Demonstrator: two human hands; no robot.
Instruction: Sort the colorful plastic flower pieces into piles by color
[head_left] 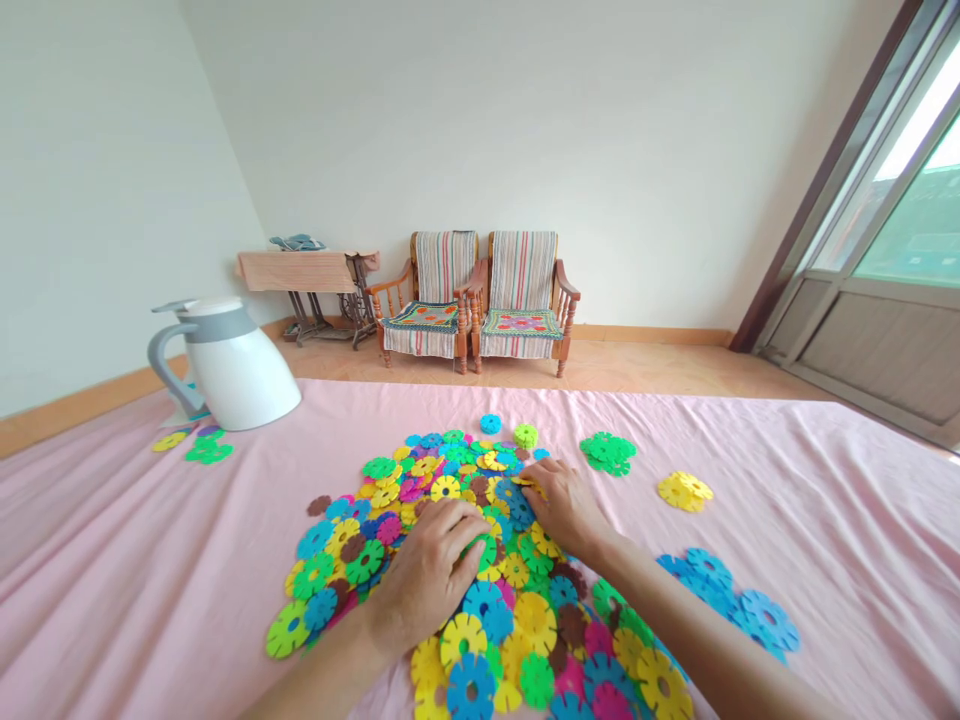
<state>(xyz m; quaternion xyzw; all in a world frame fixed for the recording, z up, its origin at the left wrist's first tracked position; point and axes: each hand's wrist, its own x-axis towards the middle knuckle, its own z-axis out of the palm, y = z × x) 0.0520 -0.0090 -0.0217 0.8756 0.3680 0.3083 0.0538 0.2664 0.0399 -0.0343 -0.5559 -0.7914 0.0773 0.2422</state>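
Observation:
A big heap of flat plastic snowflake discs (450, 540) in many colours lies on a pink cloth (150, 560). My left hand (427, 575) rests palm down on the heap, fingers curled over a green disc. My right hand (562, 505) lies further back on the heap, its fingertips pinching a yellow disc (527, 483). Sorted small piles lie to the right: green discs (609, 452), yellow discs (684, 491) and blue discs (739, 600).
A white jug with a grey handle (232, 365) stands at the back left, a few loose discs (196, 445) beside it. Beyond the cloth are two wooden armchairs (476, 300), a small table (315, 275) and a glass door (885, 230) on the right.

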